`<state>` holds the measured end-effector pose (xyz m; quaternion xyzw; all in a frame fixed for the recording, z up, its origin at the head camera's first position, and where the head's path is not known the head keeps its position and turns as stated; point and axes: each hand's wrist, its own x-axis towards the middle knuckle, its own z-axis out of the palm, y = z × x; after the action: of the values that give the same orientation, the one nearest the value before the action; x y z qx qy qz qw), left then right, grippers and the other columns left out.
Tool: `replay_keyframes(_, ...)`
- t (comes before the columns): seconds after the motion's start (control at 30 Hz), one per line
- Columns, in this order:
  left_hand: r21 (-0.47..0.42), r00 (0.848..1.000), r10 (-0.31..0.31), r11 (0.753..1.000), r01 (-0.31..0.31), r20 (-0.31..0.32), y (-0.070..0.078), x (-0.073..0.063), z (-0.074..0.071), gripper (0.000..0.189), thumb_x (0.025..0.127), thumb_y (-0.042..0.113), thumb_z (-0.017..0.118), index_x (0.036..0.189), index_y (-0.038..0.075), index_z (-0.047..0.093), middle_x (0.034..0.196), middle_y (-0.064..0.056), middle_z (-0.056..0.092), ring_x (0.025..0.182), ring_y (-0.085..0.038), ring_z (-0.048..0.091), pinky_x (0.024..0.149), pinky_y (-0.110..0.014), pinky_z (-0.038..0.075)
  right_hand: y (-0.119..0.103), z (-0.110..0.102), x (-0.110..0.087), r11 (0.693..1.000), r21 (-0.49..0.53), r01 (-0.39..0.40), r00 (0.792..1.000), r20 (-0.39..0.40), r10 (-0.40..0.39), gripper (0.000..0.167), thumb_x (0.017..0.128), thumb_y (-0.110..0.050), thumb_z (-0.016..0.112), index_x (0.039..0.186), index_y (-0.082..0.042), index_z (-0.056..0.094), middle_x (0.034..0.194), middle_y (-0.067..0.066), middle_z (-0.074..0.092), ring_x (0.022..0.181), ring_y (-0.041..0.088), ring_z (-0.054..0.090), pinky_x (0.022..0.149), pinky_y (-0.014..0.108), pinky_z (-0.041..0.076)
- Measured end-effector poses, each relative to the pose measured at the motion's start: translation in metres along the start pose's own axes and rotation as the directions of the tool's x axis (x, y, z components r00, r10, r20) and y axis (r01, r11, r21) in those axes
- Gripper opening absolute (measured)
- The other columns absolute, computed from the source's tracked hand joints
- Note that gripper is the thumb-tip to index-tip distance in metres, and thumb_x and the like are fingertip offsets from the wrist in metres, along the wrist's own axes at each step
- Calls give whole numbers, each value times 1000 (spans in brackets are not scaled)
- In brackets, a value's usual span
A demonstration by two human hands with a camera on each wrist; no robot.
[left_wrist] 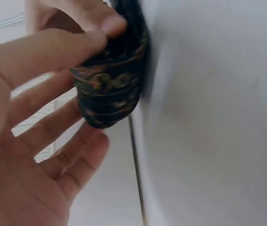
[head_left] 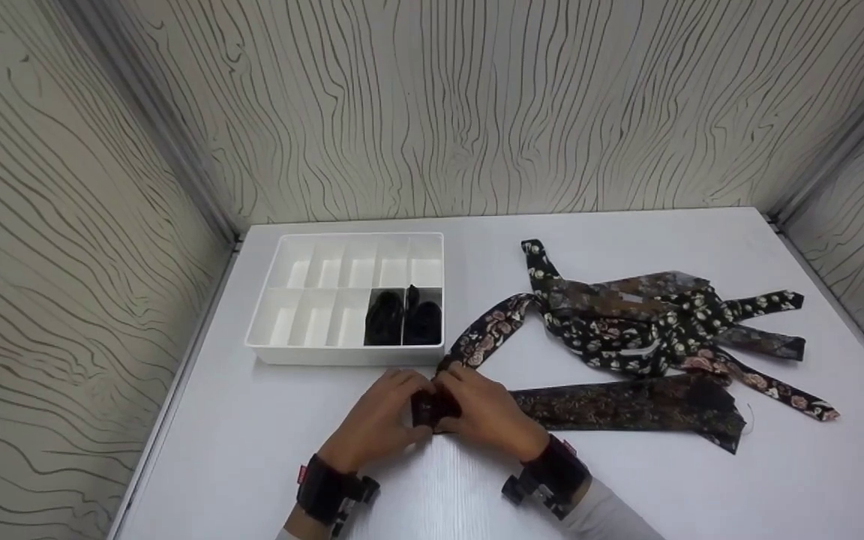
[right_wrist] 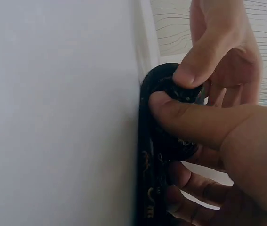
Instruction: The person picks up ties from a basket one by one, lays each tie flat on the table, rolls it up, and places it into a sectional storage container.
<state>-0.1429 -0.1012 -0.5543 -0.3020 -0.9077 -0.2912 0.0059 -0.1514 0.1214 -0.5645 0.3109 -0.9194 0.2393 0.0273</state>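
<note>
- Holding the roll point(head_left: 433, 412) in curled fingers of both left hand point(head_left: 378, 420) and right hand point(head_left: 488, 409), on the table point(head_left: 252, 427) just in front of the box point(head_left: 342, 356).
- Could uncoil through a slackened pinch.
- Could cone sideways under uneven pressure.
- Might catch the floral tie point(head_left: 488, 334), from rolling so close.

White tabletop point(head_left: 222, 465) with a soft sheen at its near middle, pale far wall panel point(head_left: 462, 112) covered in dark wavy wood-grain lines, matching left panel point(head_left: 49, 300) and right panel point(head_left: 863, 202), grey left corner strip point(head_left: 145, 112), grey right corner strip point(head_left: 844, 141).
</note>
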Motion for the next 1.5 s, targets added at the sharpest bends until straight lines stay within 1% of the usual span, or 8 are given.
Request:
replay_keyframes(0.23, -71, 999, -37, 997, 37, 11, -2, -2, -2, 44, 81, 9, 88, 120, 16, 70, 122, 4, 71, 117, -16, 65, 106, -40, 55, 6, -4, -1, 1000, -1, -26, 1000, 17, 26, 56, 79, -37, 93, 124, -14, 70, 120, 3, 64, 108, 21, 63, 92, 42, 59)
replay_keyframes(0.43, -94, 997, -75, 993, 77, 19, -5, -4, -5, 44, 81, 4, 86, 119, 19, 70, 119, 5, 69, 108, -14, 68, 97, -37, 59, 12, -4, -1, 997, -72, 23, 999, -32, -26, 33, 85, -22, 87, 112, -14, 70, 113, 3, 68, 103, 22, 57, 89, 41, 52)
replay_keyframes(0.6, -52, 996, -90, 995, 91, 18, -4, -3, -5, 44, 80, 7, 88, 118, 19, 70, 118, 4, 68, 108, -14, 67, 96, -38, 59, 13, -6, -1, 998, -54, 32, 999, -1, -32, 30, 88, -23, 84, 112, -12, 68, 113, 4, 67, 102, 22, 59, 90, 41, 53)
replay_keyframes(0.73, -15, 998, -67, 998, 67, 11, -3, -3, -3, 42, 79, 9, 90, 116, 20, 71, 120, 3, 66, 113, -15, 63, 100, -38, 57, 9, -10, -1, 1000, -17, -1, 999, 39, 1, 46, 85, -37, 87, 120, -14, 69, 121, 4, 65, 110, 22, 58, 97, 43, 54)
replay_keyframes(0.87, 11, 999, -32, 999, 32, 10, 0, -2, -2, 39, 81, 12, 89, 116, 19, 73, 119, 3, 65, 112, -15, 61, 101, -37, 57, 5, -10, 1, 1000, 3, 23, 998, 53, -23, 59, 85, -49, 86, 129, -14, 68, 126, 4, 64, 114, 21, 58, 99, 42, 54)
replay_keyframes(1.13, -84, 998, -30, 996, 34, 48, 4, 1, 3, 41, 83, 13, 86, 120, 19, 69, 122, 6, 63, 112, -12, 63, 101, -35, 57, 4, -6, 0, 998, -58, 27, 999, 28, -26, 57, 81, -38, 91, 125, -9, 69, 122, 8, 67, 110, 24, 62, 96, 42, 57)
replay_keyframes(1.27, -38, 999, 25, 999, -23, 34, 4, 2, 1, 35, 84, 18, 89, 116, 18, 74, 118, 4, 65, 110, -13, 61, 101, -34, 55, 2, -7, -1, 999, -26, 37, 999, 25, -36, 56, 81, -40, 91, 125, -12, 70, 120, 4, 66, 108, 20, 62, 93, 40, 58)
replay_keyframes(1.5, -56, 998, 11, 998, -7, 57, 5, 3, 2, 39, 84, 15, 88, 119, 16, 70, 126, 3, 66, 119, -14, 62, 106, -35, 54, 2, -9, -4, 999, -35, 18, 999, 33, -17, 49, 80, -32, 92, 119, -11, 71, 118, 5, 66, 107, 22, 64, 92, 40, 59)
